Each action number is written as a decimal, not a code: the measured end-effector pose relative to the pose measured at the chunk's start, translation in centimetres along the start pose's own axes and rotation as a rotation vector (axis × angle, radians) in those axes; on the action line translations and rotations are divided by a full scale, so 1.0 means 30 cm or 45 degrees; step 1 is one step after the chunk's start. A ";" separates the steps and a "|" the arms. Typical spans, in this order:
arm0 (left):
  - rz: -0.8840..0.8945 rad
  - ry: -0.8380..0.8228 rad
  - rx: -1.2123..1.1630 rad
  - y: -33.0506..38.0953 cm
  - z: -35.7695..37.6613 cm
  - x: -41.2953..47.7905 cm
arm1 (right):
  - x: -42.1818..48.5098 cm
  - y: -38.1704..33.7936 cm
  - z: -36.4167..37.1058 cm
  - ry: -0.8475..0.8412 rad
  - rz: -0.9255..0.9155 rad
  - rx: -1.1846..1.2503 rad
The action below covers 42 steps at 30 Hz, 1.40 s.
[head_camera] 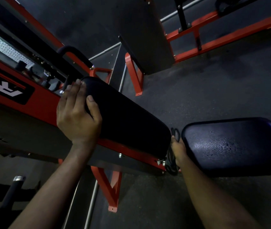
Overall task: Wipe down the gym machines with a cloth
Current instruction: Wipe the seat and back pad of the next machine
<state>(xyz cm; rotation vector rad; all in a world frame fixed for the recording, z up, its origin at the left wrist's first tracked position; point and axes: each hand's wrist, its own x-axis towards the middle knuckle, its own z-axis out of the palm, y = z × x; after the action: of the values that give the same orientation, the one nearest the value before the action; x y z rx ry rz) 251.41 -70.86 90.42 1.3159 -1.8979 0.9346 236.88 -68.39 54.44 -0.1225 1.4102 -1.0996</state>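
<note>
A long black back pad (128, 118) runs along the red machine frame (39, 103). My left hand (77, 113) grips the pad's upper left edge, thumb on top and fingers wrapped over the side. My right hand (178, 149) reaches into the gap between the back pad and the black seat pad (233, 146) and holds a dark cloth (171, 161) that hangs down there. Most of the right hand's fingers are hidden in the gap. The seat pad carries wet droplets near its middle.
A black-padded handle (75, 55) sticks out above the back pad. Red legs (110, 185) stand on the dark rubber floor (197, 90). Another red-framed machine (197, 35) is at the upper right, and a grey upright panel (148, 38) rises behind.
</note>
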 end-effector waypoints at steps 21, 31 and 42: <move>-0.010 0.020 -0.019 -0.003 0.006 -0.001 | -0.057 -0.442 0.124 -0.376 -0.679 -0.632; 0.026 0.004 0.004 -0.008 0.005 -0.001 | -0.082 -0.615 0.195 -0.363 -0.442 -1.071; -0.012 0.005 -0.042 -0.008 0.002 0.001 | -0.086 -0.559 0.143 -0.305 -0.422 -0.915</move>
<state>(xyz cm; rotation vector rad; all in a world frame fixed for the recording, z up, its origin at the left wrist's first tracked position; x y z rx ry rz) 251.61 -70.98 90.46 1.3016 -1.8952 0.8966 232.00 -77.89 68.29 -0.9996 1.5370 -0.7548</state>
